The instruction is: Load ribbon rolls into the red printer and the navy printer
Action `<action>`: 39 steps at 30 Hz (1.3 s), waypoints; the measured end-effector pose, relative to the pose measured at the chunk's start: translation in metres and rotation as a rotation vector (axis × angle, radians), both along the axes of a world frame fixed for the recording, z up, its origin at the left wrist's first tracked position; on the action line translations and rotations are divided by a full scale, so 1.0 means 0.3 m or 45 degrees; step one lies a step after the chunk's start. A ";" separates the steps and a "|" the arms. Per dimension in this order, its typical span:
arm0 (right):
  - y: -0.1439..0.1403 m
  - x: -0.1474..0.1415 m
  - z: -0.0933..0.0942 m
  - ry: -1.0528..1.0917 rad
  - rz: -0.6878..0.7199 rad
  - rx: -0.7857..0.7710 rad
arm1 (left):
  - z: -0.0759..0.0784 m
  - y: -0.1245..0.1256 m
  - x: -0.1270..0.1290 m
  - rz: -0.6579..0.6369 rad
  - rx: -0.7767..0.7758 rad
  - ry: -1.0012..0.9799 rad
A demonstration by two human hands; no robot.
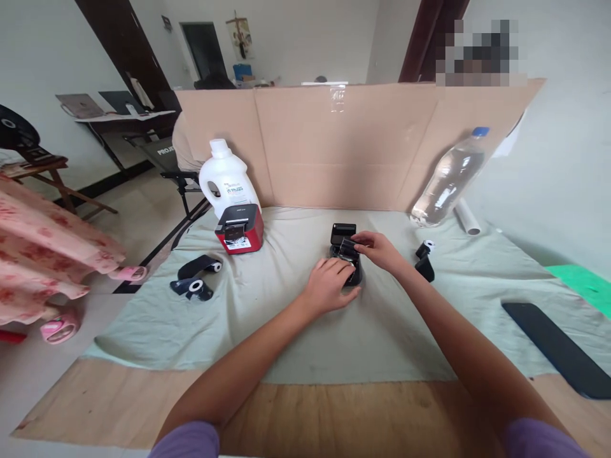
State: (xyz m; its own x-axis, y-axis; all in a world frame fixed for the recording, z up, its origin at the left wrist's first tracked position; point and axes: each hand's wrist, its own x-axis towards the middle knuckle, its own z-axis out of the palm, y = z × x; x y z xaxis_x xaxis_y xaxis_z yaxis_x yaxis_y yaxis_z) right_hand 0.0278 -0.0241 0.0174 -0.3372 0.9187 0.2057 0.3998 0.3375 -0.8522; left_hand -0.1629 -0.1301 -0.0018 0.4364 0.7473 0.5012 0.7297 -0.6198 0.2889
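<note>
In the middle of the cloth sits a small black device (356, 277), like a little printer, its lid (344, 234) raised. My left hand (329, 283) bends its fingers over the front of the device, gripping it and hiding part of it. From the right, my right hand (379, 250) pinches a dark, shiny roll of black ribbon (350, 247) at the device's opening. Fingers cover some of the roll, so how deep it sits is unclear.
A red and black label printer (255, 236) stands left, before a white jug (226, 175). Black ribbon rolls lie left (195, 287) and right (424, 262). A water bottle (449, 181) leans on the cardboard screen (334, 152). A phone (556, 346) lies front right.
</note>
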 end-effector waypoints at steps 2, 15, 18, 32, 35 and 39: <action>0.039 -0.017 -0.011 -0.181 -0.009 0.109 | -0.041 0.017 -0.008 -0.080 0.061 0.082; 0.077 -0.071 -0.111 -0.687 -0.059 0.395 | -0.143 0.062 0.009 -0.105 0.224 0.086; 0.075 -0.079 -0.110 -0.633 -0.263 0.401 | -0.148 0.065 0.011 -0.108 0.251 0.076; 0.051 0.018 -0.015 -0.308 0.121 0.151 | -0.177 0.062 0.009 -0.089 0.494 0.105; 0.029 0.015 -0.010 -0.393 0.142 0.049 | -0.175 0.061 0.010 -0.093 0.520 0.111; 0.042 -0.010 -0.038 -0.338 -0.020 -0.096 | -0.176 0.062 0.012 -0.091 0.527 0.116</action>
State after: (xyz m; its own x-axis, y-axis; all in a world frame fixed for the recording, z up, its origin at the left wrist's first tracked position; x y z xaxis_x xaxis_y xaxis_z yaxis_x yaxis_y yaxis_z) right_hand 0.0249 -0.0114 0.0059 -0.3557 0.9336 0.0431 0.6173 0.2694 -0.7391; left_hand -0.1592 -0.1116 -0.0545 0.5362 0.4571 0.7096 0.6915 -0.7200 -0.0586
